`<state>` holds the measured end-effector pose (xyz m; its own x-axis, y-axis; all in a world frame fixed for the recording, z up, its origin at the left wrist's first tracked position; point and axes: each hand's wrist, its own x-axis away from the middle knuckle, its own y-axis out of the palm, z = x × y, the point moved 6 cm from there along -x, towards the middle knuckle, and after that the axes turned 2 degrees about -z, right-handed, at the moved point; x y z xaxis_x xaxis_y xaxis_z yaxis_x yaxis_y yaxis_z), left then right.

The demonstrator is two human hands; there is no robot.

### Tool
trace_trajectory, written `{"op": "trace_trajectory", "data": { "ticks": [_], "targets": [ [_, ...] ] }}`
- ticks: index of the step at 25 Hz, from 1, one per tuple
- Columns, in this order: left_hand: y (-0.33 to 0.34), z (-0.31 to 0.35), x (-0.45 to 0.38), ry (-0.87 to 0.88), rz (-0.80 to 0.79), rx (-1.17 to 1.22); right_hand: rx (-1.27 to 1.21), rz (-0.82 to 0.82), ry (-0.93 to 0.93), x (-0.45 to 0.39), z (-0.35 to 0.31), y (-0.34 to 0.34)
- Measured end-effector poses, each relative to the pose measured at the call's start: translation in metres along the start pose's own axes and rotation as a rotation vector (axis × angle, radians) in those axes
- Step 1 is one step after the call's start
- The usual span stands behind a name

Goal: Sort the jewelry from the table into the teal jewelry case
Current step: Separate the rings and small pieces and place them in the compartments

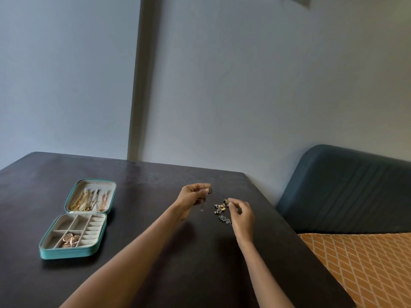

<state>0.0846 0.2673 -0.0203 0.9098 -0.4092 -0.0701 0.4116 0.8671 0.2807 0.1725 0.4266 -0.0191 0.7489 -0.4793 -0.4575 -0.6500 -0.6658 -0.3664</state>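
The teal jewelry case (66,254) lies open at the left of the dark table (155,252). Gold and silver chains hang in its lid, and rose-gold pieces (70,239) fill one lower compartment. A small heap of loose jewelry (220,208) lies right of the table's middle. My left hand (193,198) is raised just left of the heap and pinches a small dangling piece (208,192). My right hand (241,216) reaches over the heap, its fingertips pinching a gold piece (226,201) at the heap's far edge.
The table's right edge runs diagonally beside a dark blue bench back (344,187) and an orange patterned seat cushion (367,267). A grey wall with a pillar stands behind the table.
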Motion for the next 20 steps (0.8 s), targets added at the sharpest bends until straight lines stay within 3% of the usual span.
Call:
{"op": "trace_trajectory", "data": {
  "ticks": [5, 10, 14, 20],
  "targets": [
    [0.010, 0.015, 0.012, 0.015, -0.045, 0.094, -0.186, -0.285, -0.082, -0.010, -0.060, 0.021],
    [0.010, 0.025, 0.020, 0.026, -0.094, 0.086, -0.107, -0.248, -0.108, -0.020, -0.073, 0.016],
    [0.014, 0.032, 0.027, 0.093, -0.163, -0.078, 0.043, -0.272, -0.105, -0.029, -0.083, 0.013],
    [0.020, 0.025, 0.026, 0.150, -0.001, 0.002, 0.106, -0.334, -0.149, -0.030, -0.095, 0.011]
  ]
}}
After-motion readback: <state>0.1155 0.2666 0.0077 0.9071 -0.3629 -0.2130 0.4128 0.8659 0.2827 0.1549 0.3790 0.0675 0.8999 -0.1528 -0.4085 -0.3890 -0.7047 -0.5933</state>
